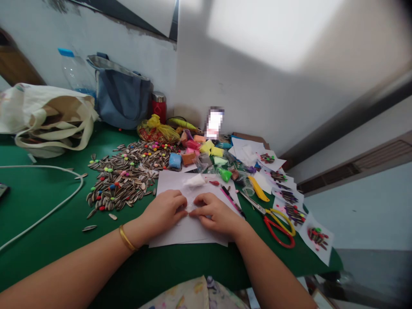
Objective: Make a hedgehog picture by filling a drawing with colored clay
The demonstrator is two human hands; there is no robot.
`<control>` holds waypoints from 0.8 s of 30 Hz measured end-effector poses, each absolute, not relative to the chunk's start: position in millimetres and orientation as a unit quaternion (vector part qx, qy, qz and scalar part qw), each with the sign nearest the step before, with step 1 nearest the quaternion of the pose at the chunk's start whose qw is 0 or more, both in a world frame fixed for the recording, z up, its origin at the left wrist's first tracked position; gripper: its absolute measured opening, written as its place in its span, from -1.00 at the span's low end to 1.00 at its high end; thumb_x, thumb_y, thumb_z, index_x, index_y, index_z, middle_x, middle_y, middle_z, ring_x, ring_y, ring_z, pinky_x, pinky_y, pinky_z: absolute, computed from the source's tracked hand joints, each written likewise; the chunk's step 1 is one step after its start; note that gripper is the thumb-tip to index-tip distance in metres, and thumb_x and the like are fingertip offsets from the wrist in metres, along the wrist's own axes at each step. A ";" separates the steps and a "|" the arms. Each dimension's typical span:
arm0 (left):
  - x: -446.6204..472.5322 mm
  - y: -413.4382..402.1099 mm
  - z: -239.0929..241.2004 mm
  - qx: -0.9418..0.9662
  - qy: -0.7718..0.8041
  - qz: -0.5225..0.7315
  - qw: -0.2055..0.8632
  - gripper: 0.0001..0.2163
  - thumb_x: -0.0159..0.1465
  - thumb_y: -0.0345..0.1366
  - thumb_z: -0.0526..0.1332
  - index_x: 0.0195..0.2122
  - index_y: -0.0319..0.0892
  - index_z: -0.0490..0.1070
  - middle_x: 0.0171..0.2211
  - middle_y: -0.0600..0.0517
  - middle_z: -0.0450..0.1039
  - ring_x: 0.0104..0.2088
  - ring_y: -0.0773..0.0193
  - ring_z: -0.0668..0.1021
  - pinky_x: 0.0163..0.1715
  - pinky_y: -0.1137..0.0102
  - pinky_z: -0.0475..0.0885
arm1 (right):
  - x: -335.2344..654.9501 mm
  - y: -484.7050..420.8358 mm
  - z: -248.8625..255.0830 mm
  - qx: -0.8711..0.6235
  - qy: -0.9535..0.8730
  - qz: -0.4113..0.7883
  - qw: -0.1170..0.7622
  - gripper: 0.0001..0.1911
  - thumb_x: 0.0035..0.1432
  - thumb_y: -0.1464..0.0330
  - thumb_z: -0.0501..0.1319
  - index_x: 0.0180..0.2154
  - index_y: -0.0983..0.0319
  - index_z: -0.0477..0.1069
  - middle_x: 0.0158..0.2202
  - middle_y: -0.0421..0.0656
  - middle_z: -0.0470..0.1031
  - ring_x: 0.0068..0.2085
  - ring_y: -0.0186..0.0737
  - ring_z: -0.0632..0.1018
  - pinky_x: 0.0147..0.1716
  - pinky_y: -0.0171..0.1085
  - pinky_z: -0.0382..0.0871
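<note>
My left hand [164,212] and my right hand [216,212] rest side by side on a white sheet of paper [180,234] on the green table [48,201]. Both have their fingertips pinched together over something small and white between them, which I cannot make out. A gold bangle [127,239] circles my left wrist. Just beyond the hands lie a lump of white clay [195,181] and a pink pen [229,196].
A heap of sunflower seeds [124,178] with coloured clay dots spreads at left. Packets of coloured clay [199,152] sit behind the paper. Red-and-yellow scissors [278,223], a yellow cutter [258,189] and seed pictures on paper [291,206] lie at right. Bags [122,92], a bottle [75,71] and a white cable [48,210] are at left.
</note>
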State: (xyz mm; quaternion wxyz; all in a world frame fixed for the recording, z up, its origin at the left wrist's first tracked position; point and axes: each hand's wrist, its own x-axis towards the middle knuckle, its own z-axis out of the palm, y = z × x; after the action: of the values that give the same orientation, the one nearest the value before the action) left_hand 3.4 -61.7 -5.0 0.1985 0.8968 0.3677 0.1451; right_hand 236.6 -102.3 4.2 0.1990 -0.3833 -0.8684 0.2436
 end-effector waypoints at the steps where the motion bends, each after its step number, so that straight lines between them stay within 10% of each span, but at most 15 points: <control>1: 2.9 -61.3 -4.7 0.897 0.365 0.144 0.203 -0.94 0.24 -0.30 0.27 -0.27 -0.14 0.49 -0.28 -0.01 0.47 -0.20 0.12 0.49 -0.18 0.28 0.36 | 236.7 -102.0 3.7 -0.382 -0.868 0.244 0.201 -0.65 0.17 0.53 0.22 -0.05 0.12 0.57 0.04 -0.05 0.37 0.10 -0.12 0.40 0.17 -0.10 0.30; 24: -8.3 -48.8 -7.2 0.892 0.339 0.164 0.248 -0.90 0.25 -0.44 0.22 -0.30 -0.17 0.52 -0.25 0.00 0.50 -0.22 0.23 0.53 -0.14 0.38 0.40 | 228.8 -105.6 5.5 -0.389 -0.876 0.216 0.185 -0.47 0.13 0.51 0.23 0.13 0.08 0.44 0.00 -0.06 0.35 0.04 -0.10 0.38 0.12 -0.11 0.30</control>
State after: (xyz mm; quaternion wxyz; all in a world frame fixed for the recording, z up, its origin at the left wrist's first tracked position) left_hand -8.3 -48.8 -7.2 0.2484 0.8924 0.3391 0.1643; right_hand 228.8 -105.6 5.5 0.1855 -0.3893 -0.8759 0.2163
